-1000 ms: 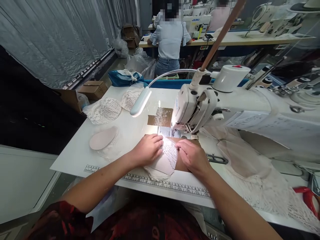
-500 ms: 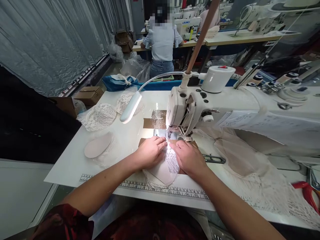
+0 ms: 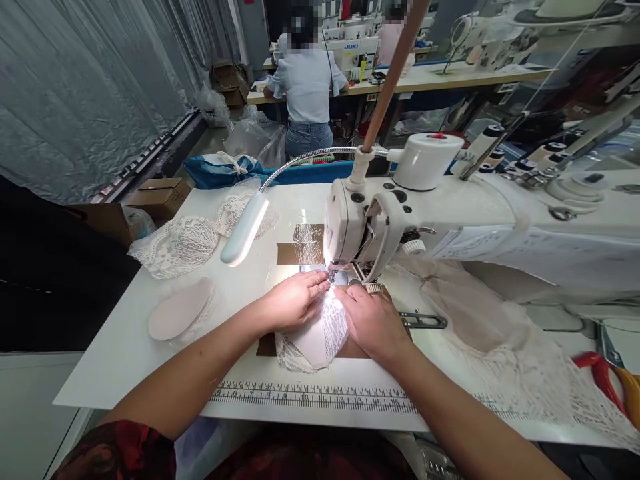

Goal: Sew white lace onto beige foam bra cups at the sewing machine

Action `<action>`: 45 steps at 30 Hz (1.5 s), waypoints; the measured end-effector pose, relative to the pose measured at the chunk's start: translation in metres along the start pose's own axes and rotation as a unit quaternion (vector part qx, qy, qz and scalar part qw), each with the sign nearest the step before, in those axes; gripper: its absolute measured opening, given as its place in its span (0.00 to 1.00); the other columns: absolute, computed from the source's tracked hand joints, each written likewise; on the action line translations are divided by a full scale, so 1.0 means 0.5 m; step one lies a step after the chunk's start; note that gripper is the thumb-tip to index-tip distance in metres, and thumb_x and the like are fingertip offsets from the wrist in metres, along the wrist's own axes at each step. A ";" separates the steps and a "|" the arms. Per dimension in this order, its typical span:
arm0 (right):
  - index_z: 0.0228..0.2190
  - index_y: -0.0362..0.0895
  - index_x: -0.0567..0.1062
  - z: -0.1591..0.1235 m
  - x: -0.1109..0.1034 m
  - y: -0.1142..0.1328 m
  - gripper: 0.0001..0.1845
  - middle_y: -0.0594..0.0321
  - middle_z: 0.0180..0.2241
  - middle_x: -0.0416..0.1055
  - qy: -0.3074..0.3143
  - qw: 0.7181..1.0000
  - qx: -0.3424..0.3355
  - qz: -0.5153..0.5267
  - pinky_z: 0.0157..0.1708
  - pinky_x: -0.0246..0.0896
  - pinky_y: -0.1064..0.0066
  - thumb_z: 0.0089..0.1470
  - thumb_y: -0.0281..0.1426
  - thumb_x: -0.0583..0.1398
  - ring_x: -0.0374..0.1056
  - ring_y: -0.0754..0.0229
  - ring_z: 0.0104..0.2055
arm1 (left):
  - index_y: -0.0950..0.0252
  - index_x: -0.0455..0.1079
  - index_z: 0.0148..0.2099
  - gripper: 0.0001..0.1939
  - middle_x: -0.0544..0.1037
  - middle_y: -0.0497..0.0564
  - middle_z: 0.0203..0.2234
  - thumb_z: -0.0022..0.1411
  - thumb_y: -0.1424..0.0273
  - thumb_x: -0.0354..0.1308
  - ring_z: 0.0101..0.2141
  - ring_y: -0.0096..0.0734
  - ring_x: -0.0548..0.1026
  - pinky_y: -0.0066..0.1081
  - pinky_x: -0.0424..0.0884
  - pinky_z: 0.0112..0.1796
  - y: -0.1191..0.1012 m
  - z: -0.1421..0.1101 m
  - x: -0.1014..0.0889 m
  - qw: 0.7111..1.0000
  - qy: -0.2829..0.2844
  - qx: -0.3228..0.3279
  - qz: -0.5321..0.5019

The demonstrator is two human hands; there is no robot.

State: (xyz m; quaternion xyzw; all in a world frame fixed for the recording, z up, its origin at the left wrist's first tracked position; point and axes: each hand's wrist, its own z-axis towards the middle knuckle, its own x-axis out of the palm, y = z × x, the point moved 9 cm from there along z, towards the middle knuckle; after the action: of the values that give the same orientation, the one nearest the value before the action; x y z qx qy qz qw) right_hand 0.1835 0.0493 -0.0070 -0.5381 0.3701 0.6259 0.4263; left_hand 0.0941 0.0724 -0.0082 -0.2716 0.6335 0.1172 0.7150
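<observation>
A white lace bra cup [image 3: 335, 327] with a smooth pale panel lies under the sewing machine's needle area, lit by the lamp. My left hand [image 3: 295, 301] rests flat on its left side, fingers stretched toward the presser foot [image 3: 332, 275]. Along the right edge my right hand [image 3: 373, 319] has its fingers curled onto the lace, its fingertips close to the foot. Fingers hide the cup's upper part and the exact stitching point. Brown tape [image 3: 357, 349] shows beneath the work.
Lace cups [image 3: 175, 247] and an oval pale pad [image 3: 176, 312] lie at left. Black thread snips [image 3: 425, 321] sit right of my right hand, beyond them sheer lace fabric [image 3: 480, 320] and red-handled scissors [image 3: 600, 380]. The lamp [image 3: 245, 230] overhangs the table. A person [image 3: 307, 87] sits ahead.
The lace cup has slid slightly forward under the foot, away from the printed ruler. Both hands have moved along with it. My view has shifted a little.
</observation>
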 end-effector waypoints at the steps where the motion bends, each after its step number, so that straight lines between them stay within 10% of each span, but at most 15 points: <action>1: 0.48 0.44 0.75 0.000 0.000 0.000 0.20 0.58 0.33 0.73 0.001 1.000 0.000 0.002 0.34 0.50 0.64 0.55 0.23 0.53 0.63 0.57 0.32 | 0.76 0.61 0.61 0.26 0.62 0.66 0.60 0.65 0.68 0.49 0.60 0.48 0.61 0.44 0.62 0.59 0.001 0.002 0.000 1.000 0.006 0.002 0.003; 11: 0.44 0.43 0.76 -0.005 0.005 -0.022 0.21 0.57 0.36 0.75 0.008 0.994 -0.002 0.105 0.35 0.57 0.68 0.54 0.22 0.49 0.68 0.58 0.35 | 0.70 0.66 0.57 0.22 0.64 0.61 0.59 0.60 0.77 0.48 0.58 0.45 0.63 0.44 0.63 0.54 -0.009 -0.026 -0.034 0.998 0.011 -0.020 0.052; 21: 0.40 0.43 0.77 -0.004 -0.005 -0.031 0.18 0.57 0.40 0.76 -0.009 0.988 0.009 0.151 0.40 0.62 0.67 0.55 0.24 0.50 0.71 0.55 0.41 | 0.67 0.69 0.31 0.12 0.73 0.54 0.29 0.64 0.72 0.46 0.31 0.35 0.69 0.33 0.64 0.32 -0.047 -0.028 -0.025 0.994 -0.049 -0.089 0.047; 31: 0.46 0.44 0.74 -0.016 -0.019 -0.020 0.19 0.58 0.41 0.74 -0.027 0.979 -0.037 0.200 0.39 0.62 0.68 0.58 0.25 0.50 0.68 0.58 0.41 | 0.66 0.66 0.34 0.08 0.72 0.50 0.28 0.63 0.72 0.47 0.31 0.31 0.68 0.30 0.66 0.35 -0.011 -0.055 -0.045 0.982 -0.106 -0.078 -0.133; 37: 0.46 0.46 0.74 -0.059 -0.014 0.025 0.20 0.59 0.33 0.70 0.089 0.976 -0.142 0.139 0.34 0.58 0.69 0.56 0.21 0.50 0.63 0.59 0.35 | 0.66 0.69 0.45 0.11 0.73 0.56 0.42 0.61 0.76 0.50 0.42 0.37 0.69 0.35 0.64 0.41 -0.036 -0.059 -0.036 0.992 -0.104 0.001 -0.069; 45: 0.46 0.43 0.74 -0.084 -0.008 0.026 0.22 0.57 0.34 0.68 0.054 0.987 -0.113 0.102 0.35 0.54 0.69 0.53 0.18 0.50 0.59 0.58 0.34 | 0.58 0.68 0.52 0.15 0.71 0.52 0.34 0.67 0.72 0.47 0.34 0.34 0.66 0.34 0.57 0.35 -0.075 -0.057 0.001 0.997 -0.042 0.049 0.046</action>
State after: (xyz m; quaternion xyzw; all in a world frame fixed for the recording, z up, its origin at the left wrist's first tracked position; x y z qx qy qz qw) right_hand 0.1865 0.0055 -0.0092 -0.5751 0.3730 0.6737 0.2761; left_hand 0.0893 0.0262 -0.0009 -0.2014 0.6200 0.1302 0.7470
